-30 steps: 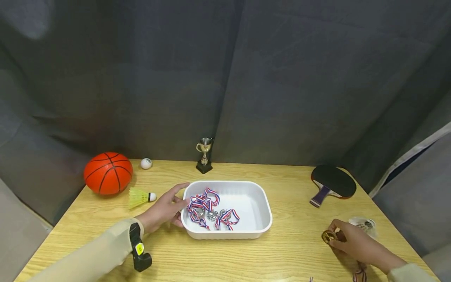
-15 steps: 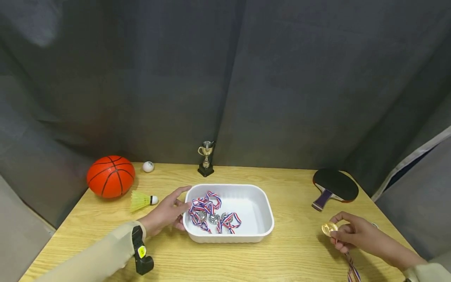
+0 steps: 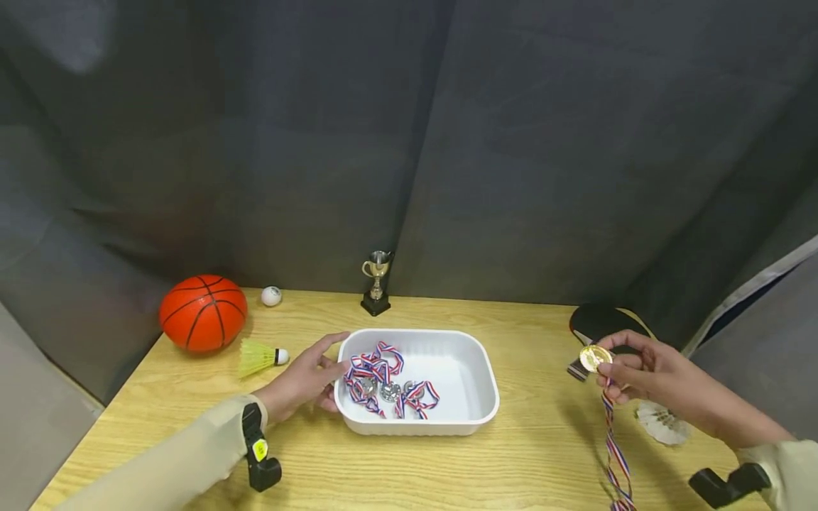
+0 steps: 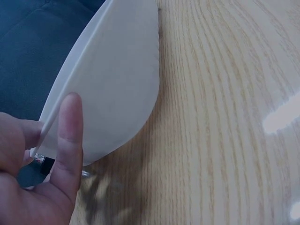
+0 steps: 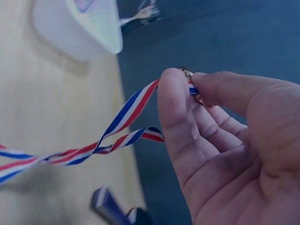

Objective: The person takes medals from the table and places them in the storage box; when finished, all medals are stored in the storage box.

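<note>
My right hand (image 3: 645, 372) pinches round gold medal (image 3: 595, 358) at rim; striped ribbon (image 3: 615, 454) hangs limp, light. My left hand (image 3: 300, 382), fingers relaxed, steadies white plastic tray (image 3: 486, 383) on tabletop.

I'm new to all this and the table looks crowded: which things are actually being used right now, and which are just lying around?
In use:
- gold medal with its striped ribbon, pinched by the right hand
- white tray, touched by the left hand
- medals in the tray

Lying about:
- basketball
- yellow shuttlecock
- white ball
- small trophy
- paddle
- white shuttlecock
</note>
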### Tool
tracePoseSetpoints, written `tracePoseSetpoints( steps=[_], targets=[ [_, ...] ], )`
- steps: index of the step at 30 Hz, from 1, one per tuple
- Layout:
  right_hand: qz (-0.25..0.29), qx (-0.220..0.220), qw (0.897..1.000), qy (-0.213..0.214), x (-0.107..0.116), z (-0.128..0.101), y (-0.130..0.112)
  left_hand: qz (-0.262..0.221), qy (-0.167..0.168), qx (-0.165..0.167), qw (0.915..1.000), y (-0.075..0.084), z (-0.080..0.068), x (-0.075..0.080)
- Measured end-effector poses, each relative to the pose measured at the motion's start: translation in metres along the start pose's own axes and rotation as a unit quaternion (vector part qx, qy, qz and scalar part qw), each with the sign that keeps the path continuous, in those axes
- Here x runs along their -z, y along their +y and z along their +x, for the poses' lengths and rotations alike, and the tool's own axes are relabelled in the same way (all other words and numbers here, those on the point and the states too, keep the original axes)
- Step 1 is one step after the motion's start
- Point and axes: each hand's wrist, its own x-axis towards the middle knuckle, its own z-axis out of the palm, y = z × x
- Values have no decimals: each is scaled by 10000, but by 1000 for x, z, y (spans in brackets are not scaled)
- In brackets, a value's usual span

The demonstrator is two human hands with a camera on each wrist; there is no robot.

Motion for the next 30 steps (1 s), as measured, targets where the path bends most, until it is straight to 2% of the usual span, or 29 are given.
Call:
tracePoseSetpoints(
  steps=[9,22,30],
  targets=[
    [384,650,9970,158,5,11,-42,-33,50,-12,10000,-1,2,1],
    [728,1221,9894,307,6,18,-83,-118,68,-51,9999,-3,3,-1],
    [694,1352,9836,975,5,19,-107,-97,-2,-89,9999,-1,1,-2]
  ],
)
